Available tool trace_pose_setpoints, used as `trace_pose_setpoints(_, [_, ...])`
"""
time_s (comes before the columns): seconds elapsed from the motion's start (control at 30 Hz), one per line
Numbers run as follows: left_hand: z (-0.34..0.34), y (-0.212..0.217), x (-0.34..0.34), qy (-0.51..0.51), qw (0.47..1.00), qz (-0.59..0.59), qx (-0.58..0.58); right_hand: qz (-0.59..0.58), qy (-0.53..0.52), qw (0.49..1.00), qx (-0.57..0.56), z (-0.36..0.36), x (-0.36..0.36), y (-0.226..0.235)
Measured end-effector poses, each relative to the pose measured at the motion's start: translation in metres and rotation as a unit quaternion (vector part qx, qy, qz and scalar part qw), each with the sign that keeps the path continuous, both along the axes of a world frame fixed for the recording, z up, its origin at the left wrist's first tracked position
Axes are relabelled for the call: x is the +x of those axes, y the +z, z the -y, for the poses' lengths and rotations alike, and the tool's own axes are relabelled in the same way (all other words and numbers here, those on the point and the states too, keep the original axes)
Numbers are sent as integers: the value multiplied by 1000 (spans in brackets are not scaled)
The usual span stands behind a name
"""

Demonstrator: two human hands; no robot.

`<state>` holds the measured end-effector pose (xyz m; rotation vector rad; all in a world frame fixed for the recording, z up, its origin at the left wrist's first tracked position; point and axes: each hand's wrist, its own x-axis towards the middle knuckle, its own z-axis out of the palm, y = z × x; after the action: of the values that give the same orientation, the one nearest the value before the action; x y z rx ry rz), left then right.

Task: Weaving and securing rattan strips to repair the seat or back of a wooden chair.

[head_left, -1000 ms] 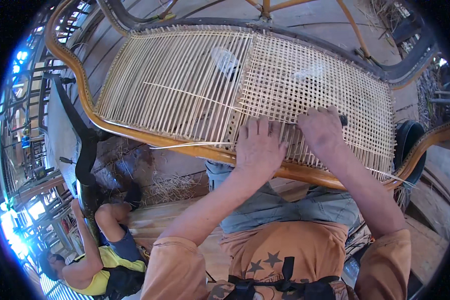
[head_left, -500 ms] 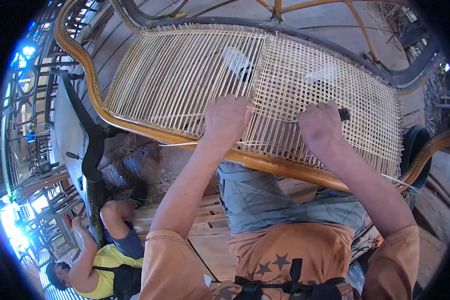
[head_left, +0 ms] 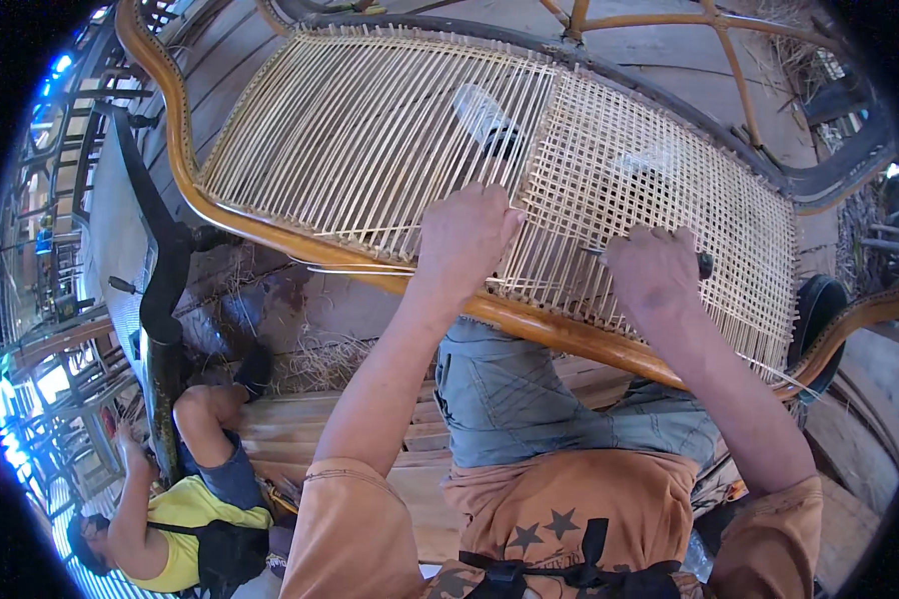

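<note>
A seat panel of pale cane (head_left: 669,180) lies across a curved wooden frame (head_left: 559,334) over my lap. Its right part is woven in an open grid; the left part has mostly strands running one way. My left hand (head_left: 466,238) is closed over the strands beside the middle divider, pinching a cane strand; its fingertips are partly hidden. My right hand (head_left: 654,270) wraps round an awl-like tool, whose dark handle end (head_left: 706,266) sticks out on the right. The thin metal tip (head_left: 591,251) points left over the weave.
Loose strand ends (head_left: 355,269) stick out past the frame's front edge at left. Through the cane show clear plastic pieces (head_left: 481,110) underneath. A person in a yellow top (head_left: 185,534) sits at lower left, near a dark curved furniture part (head_left: 160,270). Cane scraps lie on the floor.
My view has shifted slightly. Both hands stay over the weave in nearly the same places, and the awl-like tool remains in my right hand.
</note>
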<state>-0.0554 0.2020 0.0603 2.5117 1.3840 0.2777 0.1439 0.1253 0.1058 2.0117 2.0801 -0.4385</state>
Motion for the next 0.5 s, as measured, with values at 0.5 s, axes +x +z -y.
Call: trace_pose_setpoints(0.5, [3, -1, 3, 8, 1000, 2, 29, 23, 81, 996, -24, -31, -9, -9])
